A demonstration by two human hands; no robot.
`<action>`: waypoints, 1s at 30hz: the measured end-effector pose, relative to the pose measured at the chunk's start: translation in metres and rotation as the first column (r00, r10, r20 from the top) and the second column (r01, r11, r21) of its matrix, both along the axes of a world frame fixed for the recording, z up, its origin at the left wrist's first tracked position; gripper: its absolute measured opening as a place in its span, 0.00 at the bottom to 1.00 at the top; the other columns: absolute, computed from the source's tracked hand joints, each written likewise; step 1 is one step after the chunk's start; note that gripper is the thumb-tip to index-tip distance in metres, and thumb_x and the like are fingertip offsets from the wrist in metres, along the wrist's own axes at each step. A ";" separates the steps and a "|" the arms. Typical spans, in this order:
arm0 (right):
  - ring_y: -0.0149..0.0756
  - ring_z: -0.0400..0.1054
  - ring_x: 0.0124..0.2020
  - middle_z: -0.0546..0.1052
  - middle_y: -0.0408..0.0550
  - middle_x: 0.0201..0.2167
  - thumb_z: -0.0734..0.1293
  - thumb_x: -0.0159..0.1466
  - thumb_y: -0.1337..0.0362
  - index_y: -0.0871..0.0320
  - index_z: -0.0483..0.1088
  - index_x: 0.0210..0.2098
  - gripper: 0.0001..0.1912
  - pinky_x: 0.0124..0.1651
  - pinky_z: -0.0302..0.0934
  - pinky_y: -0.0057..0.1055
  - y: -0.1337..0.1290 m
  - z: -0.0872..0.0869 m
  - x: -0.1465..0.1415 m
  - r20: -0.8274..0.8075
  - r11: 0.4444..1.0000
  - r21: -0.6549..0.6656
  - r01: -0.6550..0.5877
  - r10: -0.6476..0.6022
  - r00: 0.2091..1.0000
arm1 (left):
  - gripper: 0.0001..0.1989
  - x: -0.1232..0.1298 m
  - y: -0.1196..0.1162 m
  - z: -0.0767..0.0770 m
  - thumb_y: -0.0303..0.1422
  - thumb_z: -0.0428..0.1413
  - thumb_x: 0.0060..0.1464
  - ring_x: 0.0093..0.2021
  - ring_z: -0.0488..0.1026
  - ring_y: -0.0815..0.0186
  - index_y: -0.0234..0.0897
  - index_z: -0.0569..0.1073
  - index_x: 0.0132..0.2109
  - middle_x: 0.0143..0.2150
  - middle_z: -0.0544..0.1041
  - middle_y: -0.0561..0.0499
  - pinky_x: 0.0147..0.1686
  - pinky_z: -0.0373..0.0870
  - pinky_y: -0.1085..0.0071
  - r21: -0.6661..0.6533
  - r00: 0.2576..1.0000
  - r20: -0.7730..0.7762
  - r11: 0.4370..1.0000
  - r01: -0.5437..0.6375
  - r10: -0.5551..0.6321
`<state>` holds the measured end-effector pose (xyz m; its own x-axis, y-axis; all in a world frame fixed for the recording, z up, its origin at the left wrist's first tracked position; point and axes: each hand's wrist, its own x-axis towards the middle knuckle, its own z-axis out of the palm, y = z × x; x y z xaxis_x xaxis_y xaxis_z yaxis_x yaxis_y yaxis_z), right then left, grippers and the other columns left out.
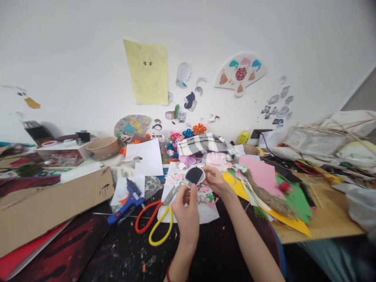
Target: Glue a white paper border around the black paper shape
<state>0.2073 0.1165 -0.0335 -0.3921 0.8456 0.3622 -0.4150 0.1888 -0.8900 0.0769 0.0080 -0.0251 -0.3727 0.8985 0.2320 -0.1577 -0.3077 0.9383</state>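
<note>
Between both hands is a small rounded cutout (195, 176), dark in the middle with a pale rim; its exact kind is too small to tell. My left hand (186, 201) pinches its lower edge between thumb and fingers. On its right edge, the fingers of my right hand (216, 181) are closed. Just left of my left hand lie scissors (157, 217) with one red and one yellow handle. Under the hands, paper scraps (210, 199) in pink and green are scattered over white sheets.
A blue glue gun (129, 201) lies left of the scissors, beside a long cardboard piece (58, 199). At the right are pink paper (261, 176), green paper (296, 197) and a twine bundle (270, 197). Black-and-white checked cloth (202, 144) is heaped at the back.
</note>
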 end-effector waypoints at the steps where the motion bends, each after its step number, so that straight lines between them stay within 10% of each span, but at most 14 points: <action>1: 0.28 0.55 0.21 0.68 0.41 0.23 0.77 0.49 0.45 0.57 0.73 0.35 0.25 0.26 0.49 0.29 0.001 -0.001 0.001 -0.004 1.000 0.001 0.015 -0.015 1.000 | 0.15 -0.006 0.004 0.001 0.42 0.58 0.58 0.23 0.61 0.69 0.38 0.70 0.29 0.21 0.65 0.56 0.26 0.60 0.73 -0.025 0.997 0.058 0.998 0.054 -0.053; 12: 0.28 0.54 0.18 0.63 0.40 0.13 0.70 0.61 0.48 0.59 0.71 0.18 0.24 0.23 0.49 0.28 0.003 -0.007 0.002 0.100 0.998 0.061 0.004 -0.010 0.995 | 0.21 -0.028 0.018 -0.004 0.47 0.55 0.59 0.22 0.59 0.71 0.37 0.64 0.27 0.22 0.64 0.56 0.22 0.57 0.75 -0.009 0.980 0.104 0.985 0.173 -0.171; 19: 0.27 0.58 0.16 0.73 0.45 0.18 0.72 0.57 0.44 0.62 0.80 0.34 0.25 0.19 0.48 0.26 -0.005 -0.004 -0.002 0.170 0.995 0.090 -0.046 0.030 0.985 | 0.12 -0.031 0.017 -0.004 0.37 0.57 0.61 0.33 0.68 0.64 0.38 0.75 0.30 0.32 0.74 0.50 0.34 0.62 0.70 0.162 0.970 -0.209 0.982 -0.091 0.125; 21: 0.28 0.62 0.19 0.76 0.47 0.26 0.72 0.58 0.44 0.61 0.78 0.45 0.27 0.21 0.53 0.25 -0.006 -0.002 -0.006 0.172 0.995 0.096 -0.031 0.014 0.985 | 0.06 -0.031 0.020 -0.009 0.32 0.57 0.61 0.39 0.72 0.61 0.42 0.80 0.41 0.41 0.80 0.48 0.39 0.64 0.67 0.353 0.801 -0.443 0.900 -0.257 0.403; 25: 0.32 0.67 0.25 0.76 0.47 0.25 0.73 0.57 0.45 0.62 0.78 0.39 0.24 0.30 0.62 0.29 -0.007 -0.001 -0.011 0.198 0.994 0.107 -0.020 -0.001 0.980 | 0.20 -0.030 0.024 -0.019 0.27 0.61 0.58 0.41 0.74 0.56 0.44 0.76 0.56 0.50 0.82 0.48 0.40 0.65 0.62 0.700 0.141 -0.667 0.680 -0.219 0.732; 27: 0.32 0.67 0.25 0.76 0.46 0.25 0.72 0.58 0.46 0.62 0.77 0.33 0.22 0.30 0.63 0.29 -0.008 -0.001 -0.011 0.211 0.995 0.103 -0.010 -0.012 0.977 | 0.20 -0.029 0.024 -0.021 0.28 0.62 0.57 0.43 0.74 0.54 0.43 0.75 0.57 0.51 0.81 0.47 0.40 0.65 0.60 0.732 0.058 -0.656 0.654 -0.191 0.752; 30: 0.32 0.68 0.24 0.76 0.47 0.24 0.68 0.64 0.49 0.62 0.77 0.31 0.20 0.28 0.61 0.28 -0.008 0.001 -0.009 0.244 0.996 0.086 0.012 -0.032 0.969 | 0.19 -0.030 0.024 -0.019 0.29 0.61 0.57 0.45 0.73 0.52 0.46 0.76 0.56 0.52 0.80 0.47 0.43 0.65 0.58 0.676 0.145 -0.696 0.710 -0.198 0.703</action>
<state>0.1987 0.1085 -0.0327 -0.4592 0.8261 0.3266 -0.1811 0.2728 -0.9449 0.0466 0.0315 -0.0441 -0.0069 0.3846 0.9230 0.9478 -0.2918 0.1287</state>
